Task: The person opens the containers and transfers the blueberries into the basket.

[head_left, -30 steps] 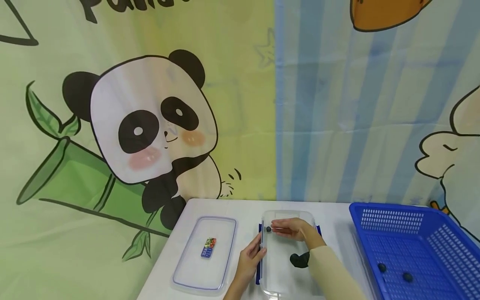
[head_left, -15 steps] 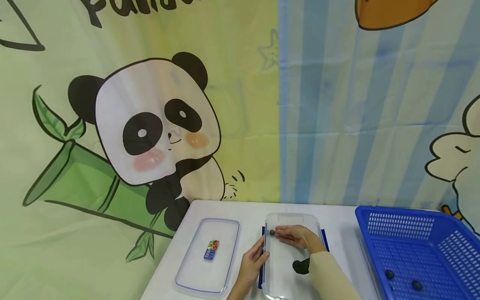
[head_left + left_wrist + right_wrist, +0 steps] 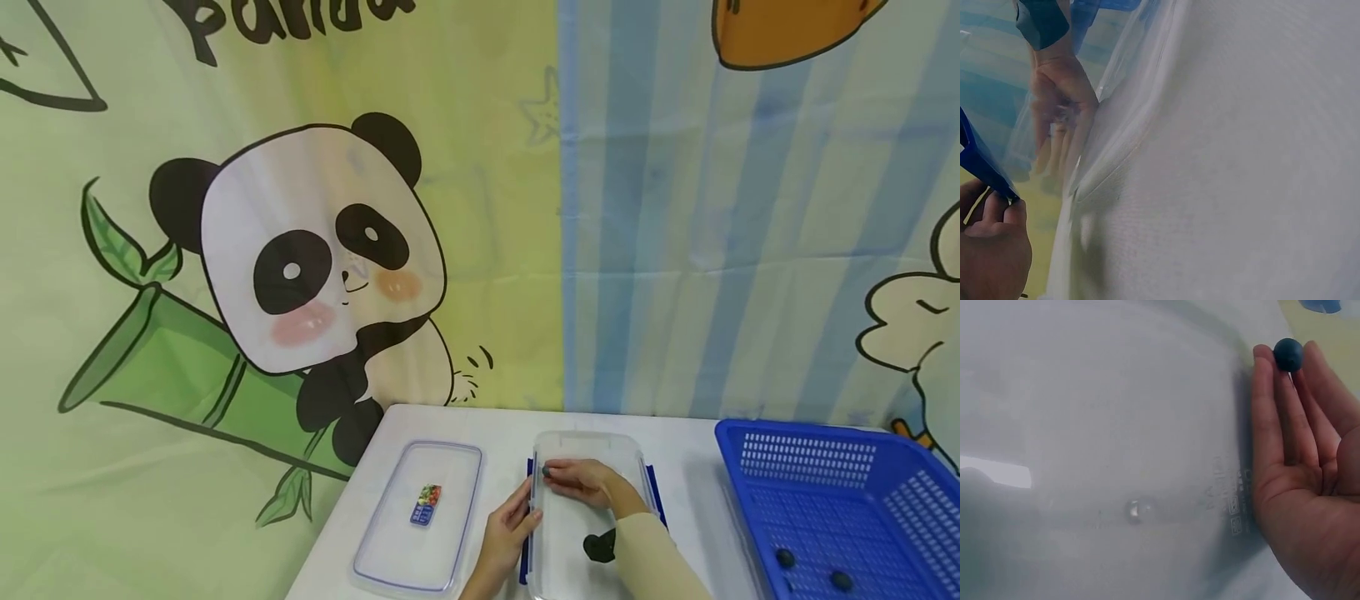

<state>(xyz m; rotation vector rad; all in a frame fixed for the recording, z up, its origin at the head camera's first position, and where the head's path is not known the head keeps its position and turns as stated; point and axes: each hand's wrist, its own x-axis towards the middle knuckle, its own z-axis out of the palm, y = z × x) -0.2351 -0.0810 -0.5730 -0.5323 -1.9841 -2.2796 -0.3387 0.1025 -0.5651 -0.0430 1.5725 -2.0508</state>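
A clear plastic food box [image 3: 566, 575] with blue side latches stands on the white table. My right hand [image 3: 588, 481] pinches a small dark ball [image 3: 1289, 355] between thumb and fingertips, at the box's far left corner. Along the left side lies my left hand [image 3: 504, 533]; the left wrist view shows its bent fingers holding the edge of a blue latch [image 3: 985, 165]. On the box's pale surface sits a dark, clay-like lump [image 3: 600, 547], partly hidden by the right sleeve.
Left of the box lies a clear lid [image 3: 382, 550] with a colourful label. To the right, a blue plastic basket [image 3: 813, 431] contains two dark balls [image 3: 842, 581]. A cartoon panda backdrop [image 3: 495, 250] hangs behind the table.
The ball lay by my right fingertips earlier; now those fingers have closed on it. My left hand stays at the box's side. The whole view has shifted slightly.
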